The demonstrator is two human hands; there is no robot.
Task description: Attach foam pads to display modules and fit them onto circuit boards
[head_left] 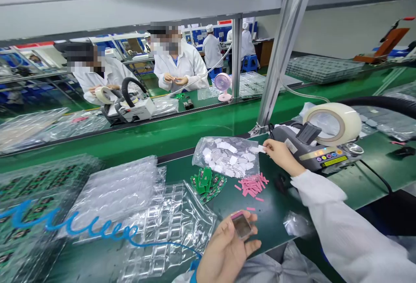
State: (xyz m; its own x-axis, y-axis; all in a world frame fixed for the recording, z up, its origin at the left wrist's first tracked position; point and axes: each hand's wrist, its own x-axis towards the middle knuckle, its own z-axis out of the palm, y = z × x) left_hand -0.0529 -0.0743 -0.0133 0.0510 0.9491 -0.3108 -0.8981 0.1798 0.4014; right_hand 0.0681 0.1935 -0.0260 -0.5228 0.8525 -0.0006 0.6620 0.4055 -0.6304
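In my left hand (pixel 224 246) is a small square display panel (pixel 241 226) with a dark face and a pink strip along its upper edge; the fingers are closed around its sides. My right hand (pixel 280 155) reaches forward beside the tape dispenser, thumb and fingertips pinching a small white piece (pixel 259 149) at the right edge of a clear plastic bag. That bag (pixel 224 156) holds many white pieces with thin grey strips. Just in front of it lie loose pink strips (pixel 251 185) and a small heap of green circuit boards (pixel 208 184).
A tape dispenser (pixel 325 144) with a large roll stands at the right. Clear plastic trays (pixel 159 226) and stacked circuit-board panels (pixel 29 196) cover the left. A coiled blue cord (pixel 107 227) runs to my left wrist. Co-workers (pixel 180 64) sit beyond the metal post (pixel 282 49).
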